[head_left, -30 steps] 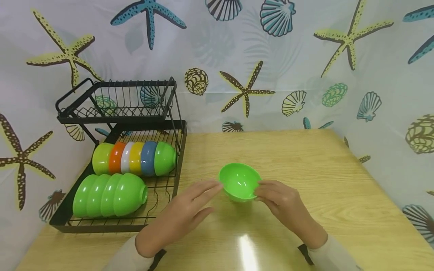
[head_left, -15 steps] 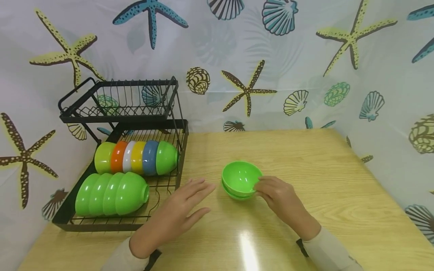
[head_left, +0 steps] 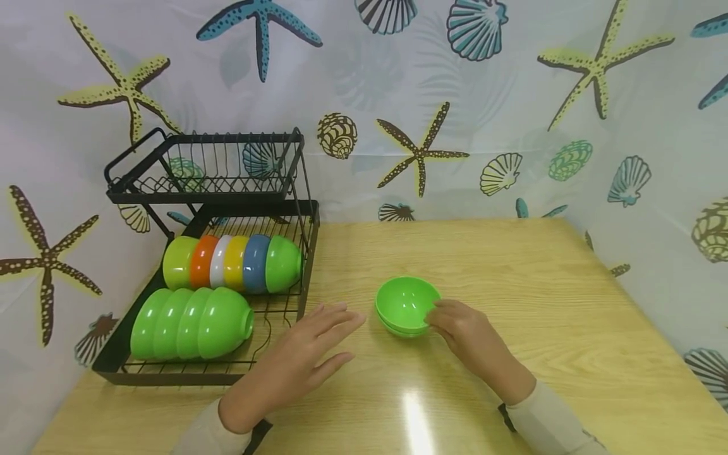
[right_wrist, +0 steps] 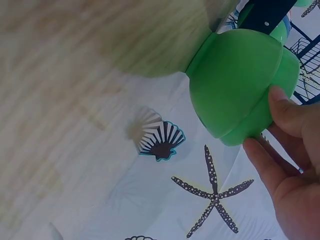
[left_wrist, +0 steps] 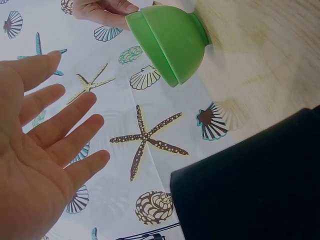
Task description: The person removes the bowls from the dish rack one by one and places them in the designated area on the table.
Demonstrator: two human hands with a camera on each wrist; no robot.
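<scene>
Two nested green bowls (head_left: 405, 304) stand upright on the wooden table, the rim of the upper one showing just above the lower. My right hand (head_left: 471, 338) pinches the upper bowl's rim at its right side, thumb outside, as the right wrist view shows on the green bowl (right_wrist: 237, 80). To the left of the bowls, my left hand (head_left: 301, 357) is held with its fingers extended, apart from them. In the left wrist view the palm of that left hand (left_wrist: 45, 145) is bare, and the nested bowls (left_wrist: 172, 40) are a short way off.
A black two-tier dish rack (head_left: 210, 379) stands on the left. Its lower tier holds a front row of green bowls (head_left: 213, 323) and a back row of coloured bowls (head_left: 233, 262), all on their sides. A patterned cloth (head_left: 364, 82) hangs behind the table (head_left: 512, 265).
My left hand has drawn away from the bowl's left rim. The upper bowl, showing clearly above the lower half a second ago, now sits deeper in it. My right hand keeps its pinch.
</scene>
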